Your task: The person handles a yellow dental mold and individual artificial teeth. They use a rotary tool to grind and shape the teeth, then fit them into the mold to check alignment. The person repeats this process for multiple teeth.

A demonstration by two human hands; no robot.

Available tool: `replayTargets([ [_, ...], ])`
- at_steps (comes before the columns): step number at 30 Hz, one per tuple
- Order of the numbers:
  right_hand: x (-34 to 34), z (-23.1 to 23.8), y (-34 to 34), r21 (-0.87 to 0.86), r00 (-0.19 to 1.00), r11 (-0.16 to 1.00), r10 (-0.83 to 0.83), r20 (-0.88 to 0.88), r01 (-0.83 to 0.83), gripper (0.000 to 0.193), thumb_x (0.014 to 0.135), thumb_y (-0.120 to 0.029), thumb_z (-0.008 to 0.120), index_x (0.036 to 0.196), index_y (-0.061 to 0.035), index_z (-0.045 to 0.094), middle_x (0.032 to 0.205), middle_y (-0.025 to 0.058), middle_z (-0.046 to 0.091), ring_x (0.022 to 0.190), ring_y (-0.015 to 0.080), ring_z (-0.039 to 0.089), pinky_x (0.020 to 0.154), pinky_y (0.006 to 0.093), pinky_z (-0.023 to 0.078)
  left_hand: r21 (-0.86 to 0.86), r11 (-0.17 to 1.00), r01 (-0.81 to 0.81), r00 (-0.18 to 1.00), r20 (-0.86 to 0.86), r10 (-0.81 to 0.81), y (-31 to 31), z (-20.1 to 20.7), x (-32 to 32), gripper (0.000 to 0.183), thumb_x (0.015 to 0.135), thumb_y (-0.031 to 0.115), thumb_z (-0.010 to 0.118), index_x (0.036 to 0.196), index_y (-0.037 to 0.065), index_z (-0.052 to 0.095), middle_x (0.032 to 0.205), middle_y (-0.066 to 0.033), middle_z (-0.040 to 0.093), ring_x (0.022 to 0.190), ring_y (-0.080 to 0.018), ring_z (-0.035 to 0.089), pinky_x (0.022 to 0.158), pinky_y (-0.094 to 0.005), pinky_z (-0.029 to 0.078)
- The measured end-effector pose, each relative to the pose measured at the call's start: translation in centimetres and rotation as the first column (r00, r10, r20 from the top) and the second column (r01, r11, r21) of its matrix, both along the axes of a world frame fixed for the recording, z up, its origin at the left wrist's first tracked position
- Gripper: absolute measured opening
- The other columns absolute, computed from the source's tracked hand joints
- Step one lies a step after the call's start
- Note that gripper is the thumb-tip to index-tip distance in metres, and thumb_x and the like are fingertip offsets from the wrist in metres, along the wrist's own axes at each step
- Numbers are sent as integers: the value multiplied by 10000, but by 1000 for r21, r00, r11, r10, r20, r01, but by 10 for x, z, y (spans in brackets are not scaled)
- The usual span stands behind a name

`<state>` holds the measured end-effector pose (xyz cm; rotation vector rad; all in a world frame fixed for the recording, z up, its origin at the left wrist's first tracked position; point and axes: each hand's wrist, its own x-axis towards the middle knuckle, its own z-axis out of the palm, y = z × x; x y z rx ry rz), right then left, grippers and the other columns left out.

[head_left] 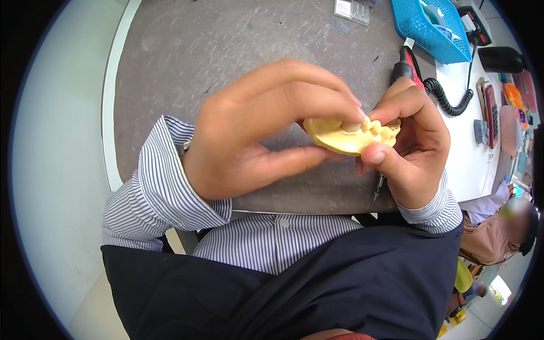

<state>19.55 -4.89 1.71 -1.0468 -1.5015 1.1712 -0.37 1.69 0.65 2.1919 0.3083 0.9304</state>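
Model [340,140] (toothed), both hands [243,122] [422,141] gripping; labelled case [352,10]

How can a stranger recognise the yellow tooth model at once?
Find the grey-brown table. Over it, the left grip and right grip hold the yellow tooth model between them. Its tooth-shaped bumps and yellow colour distinguish it from the slim metal tip below.

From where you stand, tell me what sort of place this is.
Probably a dental workroom or classroom: the left hand and right hand hold a yellow model of teeth, a black coiled cord lies beyond the right hand, and the brown tabletop is covered in scratches.
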Motion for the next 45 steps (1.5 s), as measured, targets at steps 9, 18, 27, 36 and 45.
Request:
replayTargets([
  [9, -4, 2, -3, -115, 990, 993, 5, -143, -22, 381, 752, -251, 697, 890, 23, 470, 815, 69, 416, 487, 95, 517, 431, 185, 453, -104, 994, -31, 999, -26, 29, -7, 7, -3, 310, 712, 87, 699, 986, 9, 578, 980, -140, 584, 881, -207, 595, 757, -280, 483],
  [18, 1, 2, 1, -41, 998, 998, 38, -44, -40, 371, 741, -244, 708, 888, 13, 485, 824, 65, 424, 569, 86, 523, 486, 174, 462, -122, 993, -2, 1000, 5, 2, -5, 9, -1, 339, 698, 67, 711, 998, 10, 563, 1015, -153, 551, 877, -221, 598, 742, -286, 497],
  [27, 3, -1, 3, 59, 998, 996, 62, 30, -64, 360, 719, -249, 726, 870, -9, 502, 814, 53, 445, 643, 71, 465, 554, 161, 422, 7, 1000, 4, 996, 94, -5, -4, -1, 0, 346, 670, 22, 718, 978, 15, 560, 1041, -156, 503, 883, -223, 607, 714, -278, 532],
  [36, 7, 0, 6, 103, 989, 986, 119, 89, -128, 375, 704, -249, 740, 866, -6, 504, 805, 48, 427, 657, 85, 451, 606, 189, 408, 43, 999, -32, 996, 85, 28, -6, 4, 1, 339, 663, 12, 719, 964, 19, 562, 1001, -126, 522, 834, -211, 624, 706, -257, 541],
  [45, 12, 1, 5, 116, 985, 980, 153, 85, -162, 375, 662, -200, 777, 837, -1, 511, 811, 48, 397, 667, 100, 421, 639, 226, 400, 45, 999, -16, 997, 74, 12, -2, 6, 3, 332, 666, 88, 742, 948, 34, 576, 983, -110, 559, 835, -191, 617, 697, -253, 526],
])
